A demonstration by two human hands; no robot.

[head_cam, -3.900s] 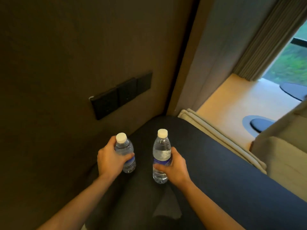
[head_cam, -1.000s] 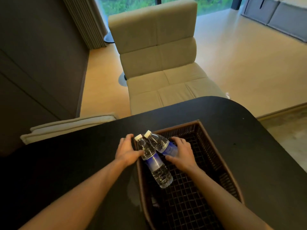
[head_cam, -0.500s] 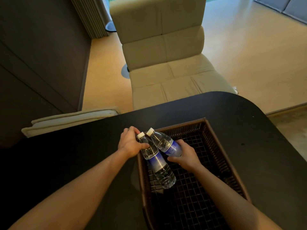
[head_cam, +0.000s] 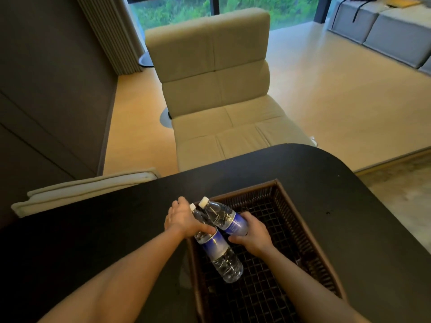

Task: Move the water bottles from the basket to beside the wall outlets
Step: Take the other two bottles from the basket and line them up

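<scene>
A: What did the hands do at this moment?

B: The left hand [head_cam: 184, 219], in the lower middle of the frame, was wrapped around the upper part of one bottle [head_cam: 217, 247]. The fingers were curled over its shoulder, just below the white cap. This bottle lay tilted, its cap pointing to the upper left and its bottom low inside the basket [head_cam: 307, 231].

A: And the right hand?

B: The right hand [head_cam: 253, 233] gripped the second bottle [head_cam: 224, 215] by its lower half, on the blue label. This bottle was also tilted, cap to the upper left. Its neck was just beside the neck of the first one, and I could not tell if they touched.

A: So both bottles were over the basket?

B: Yes, over its far left corner. I could not tell if the bottom of the first bottle rested on the basket's grid or was just above it. The second bottle was clear of the grid.

A: What was around the basket?

B: The brown woven basket stood on a dark table [head_cam: 349, 194] with a rounded corner, at the lower right of the frame. Behind the table, in the middle, was a beige chair [head_cam: 219, 94]. A folded pale cloth [head_cam: 88, 190] was at the table's left edge. A dark wall [head_cam: 46, 89] filled the upper left, and a grey sofa [head_cam: 384, 33] was in the upper right on the light floor.
</scene>
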